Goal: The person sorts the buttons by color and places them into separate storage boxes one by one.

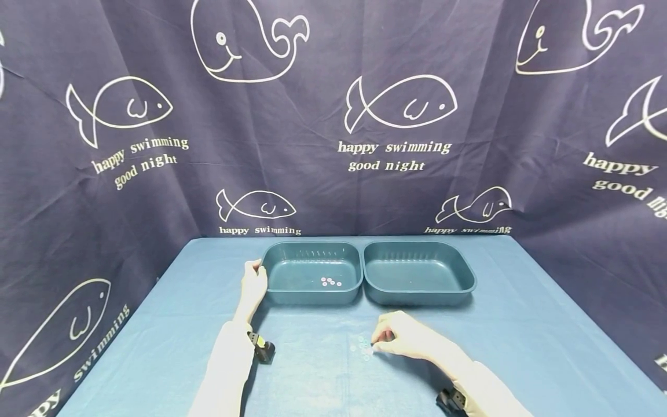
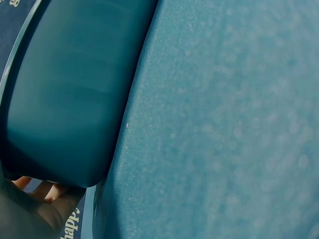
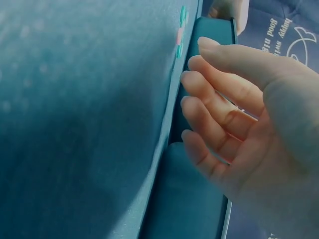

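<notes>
A teal plastic tray (image 1: 312, 297) stands at the back left with several small pink rings (image 1: 332, 282) on its floor. My left hand (image 1: 254, 282) holds this tray at its left end; in the left wrist view the bent fingers (image 2: 60, 198) lie against the end wall, partly hidden. On the table in front lie several small pale green rings (image 1: 363, 343), and a pink piece shows among green ones (image 3: 180, 37) in the right wrist view. Beside them hovers my right hand (image 1: 403, 336), fingers loosely bent, thumb and forefinger apart, nothing visible between them.
A second teal tray (image 1: 419, 297) stands against the first one's right side. Both rest on a blue-covered table (image 1: 307, 359) near its back edge. Behind hangs a dark blue curtain (image 1: 323, 191) with white fish drawings.
</notes>
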The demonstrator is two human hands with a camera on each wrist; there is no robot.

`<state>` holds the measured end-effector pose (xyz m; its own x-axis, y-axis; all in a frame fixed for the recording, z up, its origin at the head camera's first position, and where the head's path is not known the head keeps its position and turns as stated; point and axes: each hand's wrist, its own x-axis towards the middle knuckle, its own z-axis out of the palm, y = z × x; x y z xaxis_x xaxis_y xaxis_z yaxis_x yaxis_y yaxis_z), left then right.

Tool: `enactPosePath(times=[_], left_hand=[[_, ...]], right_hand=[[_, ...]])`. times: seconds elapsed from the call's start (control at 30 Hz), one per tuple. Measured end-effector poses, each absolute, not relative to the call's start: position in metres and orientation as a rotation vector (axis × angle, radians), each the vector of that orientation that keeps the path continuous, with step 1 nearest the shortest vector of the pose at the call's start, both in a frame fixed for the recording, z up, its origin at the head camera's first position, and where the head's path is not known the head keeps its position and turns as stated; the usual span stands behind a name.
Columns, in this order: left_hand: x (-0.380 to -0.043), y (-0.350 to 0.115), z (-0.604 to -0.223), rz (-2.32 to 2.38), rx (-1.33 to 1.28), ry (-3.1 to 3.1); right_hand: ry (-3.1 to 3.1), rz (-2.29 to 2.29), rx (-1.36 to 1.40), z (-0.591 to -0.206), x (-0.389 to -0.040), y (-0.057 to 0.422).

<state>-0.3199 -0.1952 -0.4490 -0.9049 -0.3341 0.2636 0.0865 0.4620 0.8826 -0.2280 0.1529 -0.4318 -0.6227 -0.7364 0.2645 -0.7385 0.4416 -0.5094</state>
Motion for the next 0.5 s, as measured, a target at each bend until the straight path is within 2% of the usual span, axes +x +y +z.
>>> enactPosePath(times=[0.5], left_hand=[[-0.3196,-0.1956,-0.4483,-1.434,0.19,-2.298]], right_hand=[[-2.729,0.769,1.409,-0.4264,-0.2239,0.1446]])
